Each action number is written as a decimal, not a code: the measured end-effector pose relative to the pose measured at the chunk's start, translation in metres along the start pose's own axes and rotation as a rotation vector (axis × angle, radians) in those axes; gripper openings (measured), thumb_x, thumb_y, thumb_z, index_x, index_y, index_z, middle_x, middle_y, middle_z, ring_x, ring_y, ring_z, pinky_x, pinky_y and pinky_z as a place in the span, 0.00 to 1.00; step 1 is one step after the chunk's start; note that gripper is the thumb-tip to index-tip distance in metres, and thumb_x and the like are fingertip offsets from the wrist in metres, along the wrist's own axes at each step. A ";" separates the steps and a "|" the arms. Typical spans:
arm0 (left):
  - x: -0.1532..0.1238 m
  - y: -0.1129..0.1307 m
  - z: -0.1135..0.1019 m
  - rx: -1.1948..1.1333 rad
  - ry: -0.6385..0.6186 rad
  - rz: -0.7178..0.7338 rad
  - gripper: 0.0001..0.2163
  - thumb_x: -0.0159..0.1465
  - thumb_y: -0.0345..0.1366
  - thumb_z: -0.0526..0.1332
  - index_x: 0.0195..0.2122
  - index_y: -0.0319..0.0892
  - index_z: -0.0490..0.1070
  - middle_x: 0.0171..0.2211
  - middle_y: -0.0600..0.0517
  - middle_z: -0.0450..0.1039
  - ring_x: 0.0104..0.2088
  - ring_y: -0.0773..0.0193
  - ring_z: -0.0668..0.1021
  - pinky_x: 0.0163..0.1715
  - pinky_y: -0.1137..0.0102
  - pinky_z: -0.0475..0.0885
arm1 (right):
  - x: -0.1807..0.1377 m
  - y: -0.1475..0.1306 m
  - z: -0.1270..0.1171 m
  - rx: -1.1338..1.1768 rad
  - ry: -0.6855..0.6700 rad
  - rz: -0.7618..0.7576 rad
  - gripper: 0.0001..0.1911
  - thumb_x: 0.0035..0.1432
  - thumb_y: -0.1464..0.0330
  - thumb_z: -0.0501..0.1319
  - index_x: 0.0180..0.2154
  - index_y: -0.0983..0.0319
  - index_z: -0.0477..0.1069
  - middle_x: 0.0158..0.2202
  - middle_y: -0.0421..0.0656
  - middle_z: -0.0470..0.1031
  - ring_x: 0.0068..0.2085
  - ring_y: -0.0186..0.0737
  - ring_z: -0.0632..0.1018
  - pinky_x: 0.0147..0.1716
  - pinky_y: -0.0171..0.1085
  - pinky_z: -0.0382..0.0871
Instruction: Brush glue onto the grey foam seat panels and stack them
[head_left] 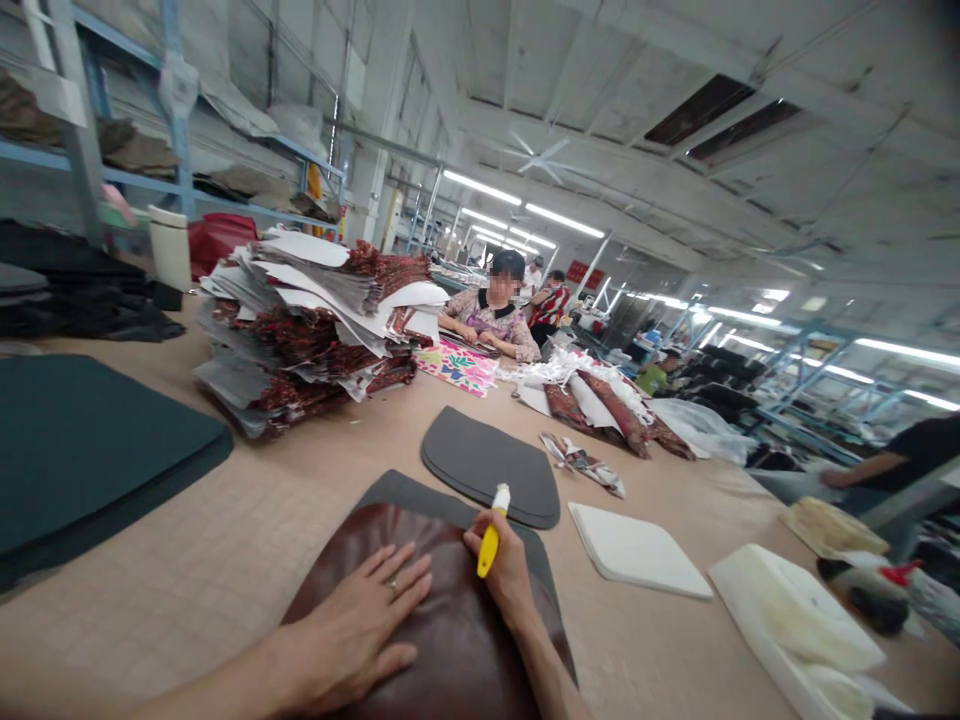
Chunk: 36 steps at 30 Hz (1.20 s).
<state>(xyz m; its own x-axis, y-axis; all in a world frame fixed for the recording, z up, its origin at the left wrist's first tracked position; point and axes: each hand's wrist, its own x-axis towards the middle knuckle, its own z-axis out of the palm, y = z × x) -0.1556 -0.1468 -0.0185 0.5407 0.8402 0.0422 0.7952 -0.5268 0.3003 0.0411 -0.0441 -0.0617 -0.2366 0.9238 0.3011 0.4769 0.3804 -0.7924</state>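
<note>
Dark brown leather (439, 640) lies in front of me over a dark grey panel (394, 488), whose edge shows around it. My left hand (360, 620) rests flat on the leather, fingers spread, with a ring on one finger. In my right hand (504, 565) is a small brush (489, 552) with a yellow handle and white tip. The white tip points away from me, near the leather's far right edge. Just beyond lie stacked grey panels (491, 465) with rounded corners.
Left are a dark green panel stack (97, 440) and a tall pile of cut pieces (315, 330). Right are white panels (637, 550) and a white container (795, 620). A person (495, 310) sits across the table; rolled patterned material (611, 405) lies nearby.
</note>
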 end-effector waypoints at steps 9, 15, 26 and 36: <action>0.041 -0.030 0.031 0.113 0.155 -0.070 0.25 0.64 0.50 0.46 0.61 0.47 0.50 0.62 0.47 0.49 0.61 0.49 0.52 0.58 0.51 0.48 | -0.042 0.014 0.009 -0.233 0.192 -0.147 0.16 0.56 0.60 0.55 0.43 0.60 0.70 0.34 0.46 0.74 0.41 0.45 0.74 0.42 0.41 0.67; 0.024 -0.036 0.022 0.115 0.144 -0.175 0.27 0.63 0.52 0.47 0.61 0.46 0.51 0.62 0.44 0.47 0.61 0.51 0.52 0.58 0.54 0.48 | -0.087 0.042 -0.003 -0.455 0.246 -0.136 0.20 0.57 0.59 0.54 0.48 0.61 0.66 0.37 0.49 0.73 0.43 0.48 0.74 0.43 0.44 0.68; -0.003 -0.055 0.017 0.068 0.148 -0.376 0.26 0.63 0.50 0.46 0.61 0.44 0.52 0.62 0.46 0.47 0.62 0.53 0.51 0.58 0.55 0.47 | -0.109 0.050 -0.047 -0.404 0.462 0.056 0.23 0.54 0.50 0.53 0.39 0.61 0.70 0.33 0.48 0.75 0.33 0.45 0.76 0.32 0.38 0.69; 0.038 -0.089 -0.018 -0.078 0.192 -0.470 0.12 0.51 0.34 0.59 0.37 0.41 0.71 0.40 0.44 0.72 0.47 0.47 0.68 0.46 0.53 0.58 | -0.056 0.040 -0.057 -0.016 0.300 0.124 0.19 0.44 0.59 0.62 0.39 0.62 0.69 0.38 0.47 0.75 0.39 0.44 0.76 0.39 0.39 0.70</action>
<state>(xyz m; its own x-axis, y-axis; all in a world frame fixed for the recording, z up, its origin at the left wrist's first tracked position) -0.2104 -0.0658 -0.0262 0.0634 0.9963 0.0572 0.9136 -0.0810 0.3985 0.1212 -0.0777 -0.0802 0.0828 0.9342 0.3470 0.5004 0.2621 -0.8251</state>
